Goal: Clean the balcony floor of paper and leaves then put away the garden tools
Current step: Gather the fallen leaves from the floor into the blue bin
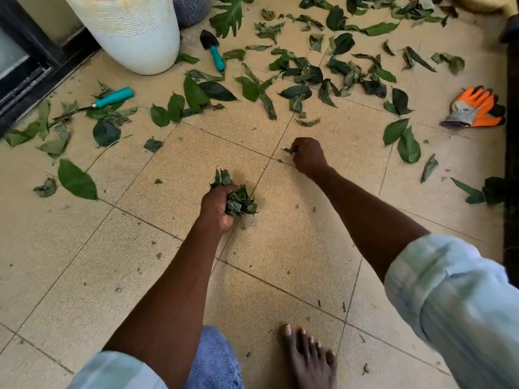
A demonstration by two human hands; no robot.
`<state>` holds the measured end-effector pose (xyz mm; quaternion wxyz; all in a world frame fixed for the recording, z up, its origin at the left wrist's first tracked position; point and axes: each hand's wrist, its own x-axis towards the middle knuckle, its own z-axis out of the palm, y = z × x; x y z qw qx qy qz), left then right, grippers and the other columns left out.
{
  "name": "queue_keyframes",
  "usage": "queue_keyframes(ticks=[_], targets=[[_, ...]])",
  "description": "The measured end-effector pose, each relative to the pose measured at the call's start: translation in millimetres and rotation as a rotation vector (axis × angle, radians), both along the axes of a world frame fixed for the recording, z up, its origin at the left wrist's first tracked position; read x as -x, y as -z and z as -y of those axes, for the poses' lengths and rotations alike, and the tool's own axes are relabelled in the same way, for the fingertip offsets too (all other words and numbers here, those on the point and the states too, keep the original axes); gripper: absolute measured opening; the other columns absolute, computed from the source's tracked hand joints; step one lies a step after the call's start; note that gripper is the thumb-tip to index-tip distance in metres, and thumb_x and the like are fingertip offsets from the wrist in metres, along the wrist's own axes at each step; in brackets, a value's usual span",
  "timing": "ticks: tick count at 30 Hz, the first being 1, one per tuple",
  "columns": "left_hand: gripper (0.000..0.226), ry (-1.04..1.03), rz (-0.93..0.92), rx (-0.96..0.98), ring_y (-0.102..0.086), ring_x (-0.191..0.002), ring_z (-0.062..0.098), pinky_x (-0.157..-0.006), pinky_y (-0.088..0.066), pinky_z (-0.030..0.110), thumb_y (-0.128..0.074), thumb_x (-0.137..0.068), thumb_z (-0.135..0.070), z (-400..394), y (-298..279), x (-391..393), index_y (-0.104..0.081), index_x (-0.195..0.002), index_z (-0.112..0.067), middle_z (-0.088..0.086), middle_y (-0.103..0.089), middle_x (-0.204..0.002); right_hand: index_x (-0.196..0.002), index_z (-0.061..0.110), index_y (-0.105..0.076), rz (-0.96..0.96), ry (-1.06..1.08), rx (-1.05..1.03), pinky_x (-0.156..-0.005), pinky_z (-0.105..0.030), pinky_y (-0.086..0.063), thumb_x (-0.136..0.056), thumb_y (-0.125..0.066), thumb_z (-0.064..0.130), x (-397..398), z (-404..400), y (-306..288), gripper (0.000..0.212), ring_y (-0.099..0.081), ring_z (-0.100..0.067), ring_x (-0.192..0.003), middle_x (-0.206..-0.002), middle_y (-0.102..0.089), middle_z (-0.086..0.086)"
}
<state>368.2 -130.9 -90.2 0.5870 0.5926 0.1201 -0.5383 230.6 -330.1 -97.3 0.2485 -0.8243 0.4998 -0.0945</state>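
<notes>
My left hand (pixel 217 206) grips a crumpled bunch of green leaves (pixel 238 199) just above the beige tile floor (pixel 280 248). Farther out, my right hand (pixel 307 156) is low on the tiles and pinches a small leaf scrap (pixel 289 149). Many loose green leaves (pixel 309 77) are scattered across the far half of the floor. A black trowel with a teal handle (pixel 214 53) lies by the white pot. A second teal-handled tool (pixel 112 98) lies at the left among leaves. An orange and grey glove (pixel 474 108) lies at the right.
A tall white ribbed pot (pixel 132 32) stands at the far left, with a grey pot (pixel 191 8) behind it. A dark door frame (pixel 25 77) runs along the left edge and a dark edge (pixel 512 164) along the right. My bare foot (pixel 309 357) is on the near tiles.
</notes>
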Motion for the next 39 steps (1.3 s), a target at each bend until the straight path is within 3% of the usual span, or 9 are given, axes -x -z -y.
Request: queue_keyframes(ticks=[3,7,10,15,21,26,31,35,39], targets=[[0.01,-0.005,-0.003,-0.005,-0.065,-0.078,0.027,-0.08,-0.055,0.042,-0.063,-0.084,0.001,-2.4,2.2,-6.2,-0.064,-0.091,-0.006,0.012,-0.067,-0.086,-0.102,0.006,-0.068,-0.147,-0.104,0.032,-0.088,-0.039,-0.048,-0.088,-0.058,0.013,-4.5,14.1,12.2,0.019,-0.054,-0.035,-0.104,-0.109,-0.061,-0.018],[0.01,-0.027,-0.019,-0.011,-0.066,-0.078,0.027,-0.078,-0.055,0.041,-0.062,-0.085,0.001,-4.8,5.1,-10.6,-0.063,-0.091,-0.006,0.011,-0.068,-0.085,-0.107,0.001,-0.062,-0.185,-0.213,0.164,-0.073,-0.031,-0.044,-0.094,-0.046,0.0,4.9,-25.1,17.8,0.021,-0.058,-0.03,-0.098,-0.107,-0.061,-0.017],[0.009,-0.041,-0.035,0.004,-0.065,-0.075,0.026,-0.076,-0.055,0.041,-0.06,-0.086,0.003,-3.9,4.1,-7.5,-0.063,-0.088,-0.006,0.009,-0.07,-0.072,-0.12,0.001,-0.059,-0.155,-0.3,0.26,-0.078,-0.036,-0.047,-0.095,-0.043,0.0,15.7,-51.1,22.9,0.03,-0.055,-0.032,-0.106,-0.115,-0.059,-0.019],[0.009,-0.04,-0.022,0.016,-0.065,-0.076,0.025,-0.083,-0.054,0.042,-0.06,-0.086,0.003,-4.5,0.0,-7.4,-0.062,-0.088,-0.006,0.01,-0.067,-0.08,-0.123,0.0,-0.057,0.039,-0.106,0.084,-0.084,-0.038,-0.054,-0.086,-0.05,-0.01,5.6,-40.6,7.4,0.04,-0.062,-0.032,-0.101,-0.114,-0.062,-0.021],[0.01,-0.057,0.009,0.001,-0.063,-0.075,0.024,-0.079,-0.054,0.038,-0.058,-0.088,-0.001,-16.4,-4.4,-19.7,-0.062,-0.085,-0.01,0.008,-0.066,-0.081,-0.125,0.007,-0.057,-0.278,-0.383,0.15,-0.086,-0.033,-0.049,-0.095,-0.05,0.008,-9.3,-67.3,22.7,0.031,-0.052,-0.029,-0.111,-0.122,-0.054,-0.015],[0.01,-0.078,0.027,0.006,-0.063,-0.078,0.024,-0.077,-0.054,0.037,-0.06,-0.087,-0.002,-27.9,-6.6,-28.9,-0.062,-0.087,-0.011,0.007,-0.066,-0.084,-0.138,-0.004,-0.039,-0.373,-0.42,0.263,-0.089,-0.036,-0.054,-0.096,-0.043,0.002,0.6,-104.9,33.1,0.043,-0.044,-0.034,-0.121,-0.134,-0.042,-0.024],[0.01,-0.088,0.018,0.025,-0.063,-0.076,0.023,-0.071,-0.053,0.037,-0.058,-0.09,-0.003,-34.9,-12.9,-28.4,-0.061,-0.086,-0.011,0.007,-0.064,-0.084,-0.113,-0.001,-0.059,-0.335,-0.383,0.316,-0.076,-0.036,-0.053,-0.096,-0.043,0.003,10.7,-124.7,26.0,0.024,-0.053,-0.029,-0.105,-0.115,-0.055,-0.017],[0.013,-0.145,0.011,0.047,-0.061,-0.074,0.023,-0.075,-0.053,0.038,-0.055,-0.091,-0.001,-41.6,-18.7,-35.5,-0.06,-0.084,-0.012,0.006,-0.062,-0.082,-0.097,0.0,-0.071,-0.059,-0.251,0.068,-0.074,-0.034,-0.056,-0.084,-0.052,-0.005,-18.0,-119.1,14.1,0.024,-0.066,-0.029,-0.087,-0.097,-0.07,-0.016],[0.015,-0.2,0.022,0.028,-0.06,-0.071,0.023,-0.079,-0.052,0.039,-0.055,-0.091,-0.002,-55.8,-17.5,-54.7,-0.06,-0.083,-0.013,0.005,-0.061,-0.078,-0.093,-0.001,-0.071,0.03,-0.416,0.019,-0.079,-0.033,-0.05,-0.077,-0.059,-0.006,-74.0,-114.4,9.3,0.02,-0.064,-0.033,-0.092,-0.098,-0.068,-0.02]])
